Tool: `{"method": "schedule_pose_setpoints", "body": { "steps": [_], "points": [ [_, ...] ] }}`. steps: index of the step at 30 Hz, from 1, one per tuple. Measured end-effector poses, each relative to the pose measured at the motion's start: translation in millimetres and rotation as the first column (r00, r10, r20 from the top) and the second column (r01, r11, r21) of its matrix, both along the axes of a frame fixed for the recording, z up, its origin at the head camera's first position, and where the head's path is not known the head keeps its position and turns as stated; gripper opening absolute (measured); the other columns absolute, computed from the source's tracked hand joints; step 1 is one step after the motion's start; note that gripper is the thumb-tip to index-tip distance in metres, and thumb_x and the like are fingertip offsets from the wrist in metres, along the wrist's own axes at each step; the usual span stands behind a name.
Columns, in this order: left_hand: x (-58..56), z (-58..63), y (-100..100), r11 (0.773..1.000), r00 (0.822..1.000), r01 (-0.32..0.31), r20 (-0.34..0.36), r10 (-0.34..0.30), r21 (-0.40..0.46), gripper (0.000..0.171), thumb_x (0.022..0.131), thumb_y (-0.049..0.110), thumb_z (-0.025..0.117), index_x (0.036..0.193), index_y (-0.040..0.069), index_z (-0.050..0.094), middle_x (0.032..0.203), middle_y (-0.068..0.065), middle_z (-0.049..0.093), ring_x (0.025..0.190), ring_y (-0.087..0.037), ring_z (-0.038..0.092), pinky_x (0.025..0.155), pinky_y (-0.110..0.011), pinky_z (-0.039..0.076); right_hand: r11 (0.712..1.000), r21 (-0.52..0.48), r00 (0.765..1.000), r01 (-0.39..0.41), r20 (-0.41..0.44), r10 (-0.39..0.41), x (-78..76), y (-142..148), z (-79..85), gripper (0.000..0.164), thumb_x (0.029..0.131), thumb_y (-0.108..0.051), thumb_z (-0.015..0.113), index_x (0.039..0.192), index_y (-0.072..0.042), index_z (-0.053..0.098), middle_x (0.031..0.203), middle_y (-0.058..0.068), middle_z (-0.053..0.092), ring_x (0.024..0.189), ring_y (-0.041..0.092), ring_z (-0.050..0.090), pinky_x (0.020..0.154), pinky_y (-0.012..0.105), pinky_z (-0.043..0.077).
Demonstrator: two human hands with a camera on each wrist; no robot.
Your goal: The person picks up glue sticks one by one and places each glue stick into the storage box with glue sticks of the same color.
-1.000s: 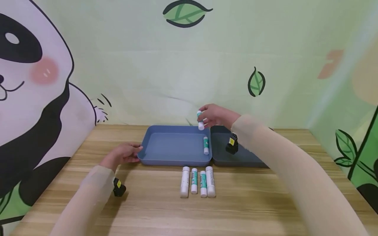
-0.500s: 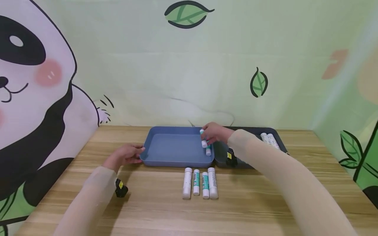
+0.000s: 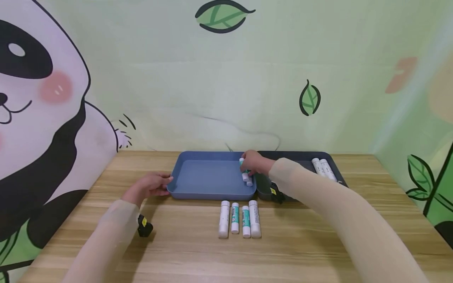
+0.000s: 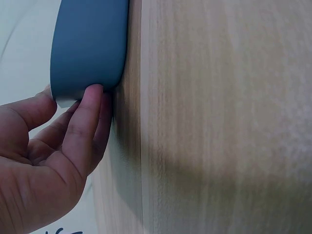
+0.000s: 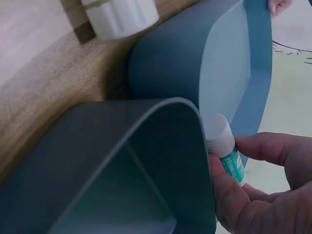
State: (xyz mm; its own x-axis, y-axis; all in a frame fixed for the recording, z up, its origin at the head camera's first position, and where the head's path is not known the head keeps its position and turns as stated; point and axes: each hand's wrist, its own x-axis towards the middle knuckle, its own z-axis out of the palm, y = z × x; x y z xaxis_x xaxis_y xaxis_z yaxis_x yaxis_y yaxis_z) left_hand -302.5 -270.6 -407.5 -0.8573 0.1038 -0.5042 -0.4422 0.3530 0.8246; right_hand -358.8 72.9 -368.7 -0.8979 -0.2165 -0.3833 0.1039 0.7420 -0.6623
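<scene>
Your right grip (image 3: 255, 162) pinches a green-labelled glue stick (image 5: 222, 141) between thumb and fingers, at the right end of the blue tray (image 3: 205, 173). The stick lies to the left of that hand, its long axis running roughly near to far; whether it touches the tray floor you cannot tell. The relation that matters: a second green-labelled stick (image 3: 249, 182) sits just to its right, inside the same tray and partly hidden by your hand and the held stick, so the gap between the two is yours to judge.

The right hand is plainly the nearer one. Your left grip (image 3: 153, 184) is well apart, holding the tray's left end, thumb at the rim and fingers against the outer wall.

Your right forearm reaches over the dark tray (image 3: 293, 155), whose left wall stands beside the blue tray's right wall; both crowd that hand. Two white sticks (image 3: 327, 169) lie at the dark tray's right end. Nearer you on the tabletop (image 3: 184, 243), four more sticks (image 3: 246, 222) lie in a row, clear of both hands.
</scene>
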Motion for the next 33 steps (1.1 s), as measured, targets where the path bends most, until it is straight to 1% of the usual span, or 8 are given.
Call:
{"method": "schedule_pose_setpoints", "body": {
  "steps": [13,16,19,21,24,27,29,33],
  "points": [
    [1.8,-1.6,0,1.0,1.0,-0.01,-0.005,0.01,-0.005,0.061,0.108,0.016,0.051,0.158,-0.006,0.025,0.097,-0.002,0.062,0.082,-0.006,0.061,0.078,-0.023,0.063,0.971,0.205,0.984,-0.121,-0.106,0.145,-5.7,-10,-16.3,0.059,0.09,-0.001,0.064,0.147,0.004,0.048,0.142,0.021,0.058,0.065,0.014,0.059,0.068,0.029,0.06],
    [1.5,-1.5,0,1.0,1.0,-0.01,-0.006,0.01,-0.006,0.061,0.108,0.015,0.051,0.158,-0.007,0.024,0.099,-0.002,0.061,0.083,-0.006,0.061,0.079,-0.023,0.063,0.94,0.295,0.969,-0.169,-0.123,0.213,-29.9,-13,-36.9,0.048,0.084,-0.003,0.065,0.131,0.002,0.061,0.119,0.017,0.069,0.057,0.014,0.061,0.062,0.027,0.058],
    [0.7,-1.2,1,1.0,1.0,-0.007,-0.01,0.007,-0.01,0.061,0.108,0.016,0.05,0.158,-0.007,0.025,0.101,-0.002,0.06,0.084,-0.007,0.06,0.08,-0.023,0.063,0.894,0.391,0.95,-0.22,-0.123,0.287,-48.3,-15,-50.8,0.007,0.08,-0.004,0.063,0.087,-0.002,0.063,0.078,0.009,0.066,0.049,0.014,0.058,0.053,0.024,0.048],
    [0.8,-1.1,1,1.0,1.0,-0.004,-0.011,0.004,-0.013,0.06,0.108,0.017,0.05,0.158,-0.007,0.025,0.101,-0.002,0.06,0.085,-0.007,0.06,0.081,-0.022,0.063,0.867,0.439,0.938,-0.237,-0.129,0.322,-49.6,-17,-51.4,0.02,0.079,-0.003,0.062,0.066,-0.009,0.048,0.06,0.003,0.053,0.049,0.014,0.053,0.05,0.025,0.039],
    [1.1,-1.3,1,1.0,1.0,-0.006,-0.008,0.006,-0.015,0.06,0.109,0.017,0.05,0.158,-0.006,0.026,0.101,-0.002,0.058,0.085,-0.007,0.059,0.08,-0.021,0.062,0.811,0.527,0.915,-0.255,-0.139,0.379,-39.4,-20,-41.4,0.034,0.082,-0.002,0.062,0.058,-0.013,0.04,0.059,0.001,0.044,0.056,0.016,0.044,0.053,0.026,0.033],
    [1.4,-1.4,1,1.0,1.0,-0.001,-0.005,0.001,-0.009,0.06,0.109,0.016,0.049,0.159,-0.006,0.024,0.102,-0.003,0.058,0.085,-0.007,0.059,0.08,-0.021,0.062,0.776,0.575,0.883,-0.258,-0.186,0.431,-25.6,-19,-30.2,0.021,0.084,-0.003,0.063,0.066,-0.009,0.054,0.072,0.003,0.052,0.065,0.016,0.04,0.058,0.024,0.033],
    [1.4,-1.4,0,1.0,1.0,0.002,-0.004,-0.002,-0.004,0.06,0.109,0.016,0.049,0.159,-0.005,0.024,0.102,-0.003,0.059,0.085,-0.006,0.059,0.08,-0.022,0.062,0.808,0.533,0.894,-0.251,-0.193,0.404,-17.0,-16,-19.9,0.006,0.086,-0.003,0.062,0.084,-0.002,0.068,0.089,0.009,0.065,0.068,0.015,0.042,0.062,0.023,0.038],
    [0.4,-1.2,0,1.0,1.0,0.016,-0.008,-0.016,-0.001,0.061,0.109,0.016,0.048,0.159,-0.006,0.022,0.099,-0.002,0.056,0.085,-0.007,0.058,0.08,-0.021,0.062,0.945,0.279,0.962,-0.167,-0.161,0.218,-3.2,-8,11.1,0.042,0.091,-0.004,0.063,0.133,0.003,0.064,0.135,0.018,0.065,0.081,0.017,0.056,0.077,0.029,0.055]
  ]
}}
